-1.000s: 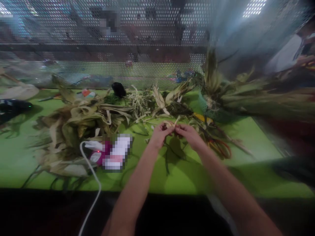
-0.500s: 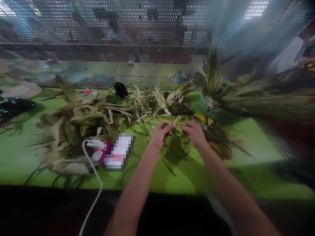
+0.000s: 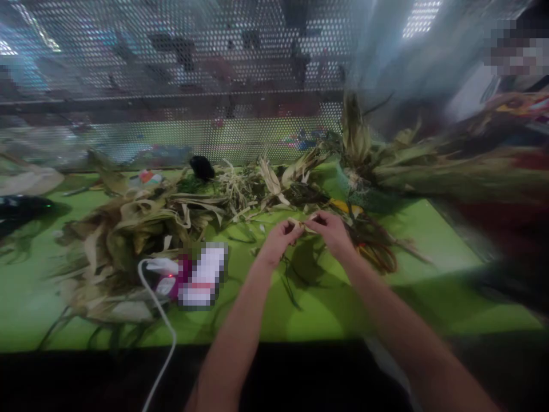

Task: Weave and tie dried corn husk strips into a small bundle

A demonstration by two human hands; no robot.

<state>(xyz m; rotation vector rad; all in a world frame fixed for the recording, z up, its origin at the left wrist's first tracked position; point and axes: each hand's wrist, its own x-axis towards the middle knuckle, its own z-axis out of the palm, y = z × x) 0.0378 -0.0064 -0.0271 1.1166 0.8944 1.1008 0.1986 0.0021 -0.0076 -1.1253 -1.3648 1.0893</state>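
Both my hands meet over the middle of the green table [image 3: 326, 303]. My left hand [image 3: 278, 240] and my right hand [image 3: 332, 232] pinch the two ends of a pale dried husk strip [image 3: 303, 224] between their fingertips. Thin dark strands [image 3: 295, 272] hang and lie on the table below the hands. The strip is small and blurred, so its shape is hard to tell.
A big heap of dried husks [image 3: 128, 229] fills the left of the table, with a white cable [image 3: 158, 320] and a pink device [image 3: 174, 280] beside it. A green basket [image 3: 364, 194] of husks stands at the right. Perforated metal screen [image 3: 214, 114] behind. A person sits at far right.
My hands spread apart along the strip half a second ago, then came back close together. The view has tilted down slightly.
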